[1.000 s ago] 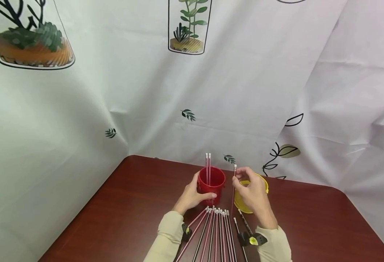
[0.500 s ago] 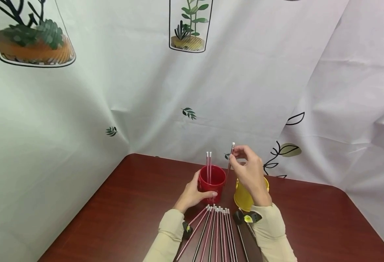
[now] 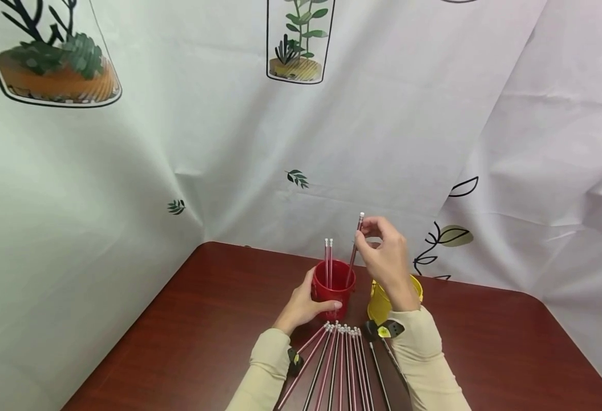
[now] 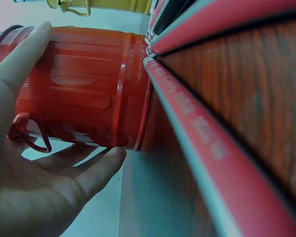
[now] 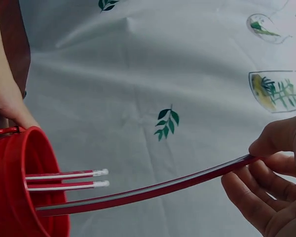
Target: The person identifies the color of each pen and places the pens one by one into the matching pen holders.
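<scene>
My left hand (image 3: 301, 305) is wrapped around the side of a red metal bucket (image 4: 84, 84), thumb on the near wall and fingers on the far left. Between thumb and fingertips, my right hand (image 3: 385, 251) pinches a red pencil (image 5: 148, 191) near its white eraser end. That pencil slants down, its lower end inside the bucket's mouth. Two red pencils (image 5: 64, 186) stand in the bucket with their erasers up. In front of it, several red and black pencils (image 3: 339, 365) lie fanned out on the table, eraser ends toward the bucket.
Beside the red bucket, partly behind my right forearm, stands a yellow bucket (image 3: 379, 302). Two dark pencils (image 3: 380, 374) lie apart, near the right sleeve. A white printed cloth (image 3: 239, 142) hangs behind the brown table (image 3: 188, 319).
My right hand has risen and moved left from beside the yellow bucket, carrying the red pencil until its lower end is inside the red bucket. The left hand stays on that bucket.
</scene>
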Available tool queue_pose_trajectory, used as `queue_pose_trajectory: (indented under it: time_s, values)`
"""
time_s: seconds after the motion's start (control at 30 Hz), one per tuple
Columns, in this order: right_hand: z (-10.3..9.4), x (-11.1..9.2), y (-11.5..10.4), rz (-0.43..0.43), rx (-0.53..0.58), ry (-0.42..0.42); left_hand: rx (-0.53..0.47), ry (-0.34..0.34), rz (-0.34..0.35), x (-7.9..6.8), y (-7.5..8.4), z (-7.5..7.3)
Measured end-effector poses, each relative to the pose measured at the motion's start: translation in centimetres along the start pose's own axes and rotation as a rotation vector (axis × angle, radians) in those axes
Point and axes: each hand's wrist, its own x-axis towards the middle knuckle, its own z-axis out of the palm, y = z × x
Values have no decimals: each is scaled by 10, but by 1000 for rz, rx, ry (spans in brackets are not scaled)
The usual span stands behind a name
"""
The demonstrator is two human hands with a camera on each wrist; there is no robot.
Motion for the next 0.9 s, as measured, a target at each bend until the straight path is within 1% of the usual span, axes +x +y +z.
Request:
queue_pose_trajectory:
  time_s: [0.37,0.57,0.67,0.9]
  values:
    - [11,-14,12,35,-23,-42,2,-2,-18,-1,0,1]
    - [19,-27,21,101,-27,-94,10,1,-33,0,0,1]
    - [23,-33,27,129,-26,-114,17,0,-33,1,-1,1]
    - [33,-46,39,160,-20,-136,15,-1,-7,1,0,2]
